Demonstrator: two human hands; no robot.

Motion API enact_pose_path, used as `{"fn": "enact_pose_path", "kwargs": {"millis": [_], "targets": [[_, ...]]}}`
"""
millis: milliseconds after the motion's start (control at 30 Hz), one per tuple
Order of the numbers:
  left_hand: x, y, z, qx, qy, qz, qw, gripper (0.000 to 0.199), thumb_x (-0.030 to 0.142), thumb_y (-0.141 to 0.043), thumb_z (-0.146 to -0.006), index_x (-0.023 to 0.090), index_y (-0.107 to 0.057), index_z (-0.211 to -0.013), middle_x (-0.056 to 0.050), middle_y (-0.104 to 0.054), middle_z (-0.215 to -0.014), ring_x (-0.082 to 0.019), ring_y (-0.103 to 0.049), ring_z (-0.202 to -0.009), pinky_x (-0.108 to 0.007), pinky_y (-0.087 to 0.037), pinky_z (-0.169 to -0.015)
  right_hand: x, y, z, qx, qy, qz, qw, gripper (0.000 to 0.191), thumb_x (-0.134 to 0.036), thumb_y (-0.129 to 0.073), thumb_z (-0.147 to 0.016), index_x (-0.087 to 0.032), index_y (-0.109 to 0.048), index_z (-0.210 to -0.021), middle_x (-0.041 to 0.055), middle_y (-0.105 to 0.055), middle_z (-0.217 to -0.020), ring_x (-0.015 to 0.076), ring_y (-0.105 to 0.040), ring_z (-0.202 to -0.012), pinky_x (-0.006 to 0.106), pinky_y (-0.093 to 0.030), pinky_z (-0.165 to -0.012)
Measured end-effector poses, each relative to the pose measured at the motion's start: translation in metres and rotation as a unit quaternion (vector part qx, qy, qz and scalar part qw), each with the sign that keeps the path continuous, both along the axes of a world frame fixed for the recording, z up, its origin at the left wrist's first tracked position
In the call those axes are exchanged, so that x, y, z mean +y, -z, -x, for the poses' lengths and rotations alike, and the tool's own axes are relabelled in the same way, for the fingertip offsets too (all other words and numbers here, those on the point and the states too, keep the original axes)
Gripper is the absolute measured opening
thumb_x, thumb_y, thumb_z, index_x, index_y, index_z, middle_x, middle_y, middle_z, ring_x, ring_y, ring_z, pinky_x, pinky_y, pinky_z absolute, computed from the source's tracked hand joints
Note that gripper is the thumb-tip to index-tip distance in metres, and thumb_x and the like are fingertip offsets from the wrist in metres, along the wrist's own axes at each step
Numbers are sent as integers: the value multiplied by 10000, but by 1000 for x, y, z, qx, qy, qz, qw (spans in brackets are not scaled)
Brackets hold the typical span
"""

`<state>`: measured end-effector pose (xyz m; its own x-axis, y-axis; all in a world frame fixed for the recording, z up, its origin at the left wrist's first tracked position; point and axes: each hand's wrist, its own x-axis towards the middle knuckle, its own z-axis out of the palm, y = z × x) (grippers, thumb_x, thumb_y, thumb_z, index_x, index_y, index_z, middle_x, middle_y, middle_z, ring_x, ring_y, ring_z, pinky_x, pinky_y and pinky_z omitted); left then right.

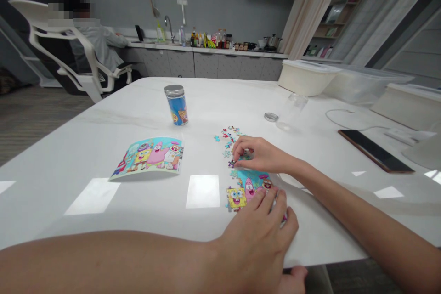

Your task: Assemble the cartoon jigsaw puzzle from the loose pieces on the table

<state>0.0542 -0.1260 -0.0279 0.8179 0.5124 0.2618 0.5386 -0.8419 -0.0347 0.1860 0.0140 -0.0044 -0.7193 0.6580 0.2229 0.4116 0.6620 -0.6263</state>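
A partly joined cartoon jigsaw puzzle (pixel 237 198) lies on the white table near its front edge. My left hand (pixel 260 232) rests flat over its lower right part, fingers spread, hiding some of the picture. Just beyond it, my right hand (pixel 255 154) pinches a small dark-and-purple puzzle piece (pixel 232 163) between thumb and fingertips, at the upper left of the joined part. Loose puzzle pieces (pixel 227 137) are scattered behind that hand. To the left lies a curved picture sheet (pixel 151 158) showing the same cartoon figures.
A lidded jar (pixel 177 106) with blue contents stands behind the sheet. Farther right are an open clear jar (pixel 292 111), its metal lid (pixel 271 117), a phone (pixel 375 150), a white cable and storage boxes (pixel 308 78). Beyond the table, a person sits in a white-framed chair (pixel 93 62).
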Motion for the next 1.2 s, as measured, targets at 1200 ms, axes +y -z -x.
{"fn": "enact_pose_path", "kwargs": {"millis": [1200], "targets": [[0,-6,1,7,-4,-11,1000,689,581,-359,-907,27,-481,-1298,-251,-497,-1390,-373,-471,-1274,-452,-313,-1077,-25,-11,14,-72,-65,109,989,172,-137,-601,-794,-187,-727,-901,31,-729,-873,127,-611,-740,245,-469,-649]]}}
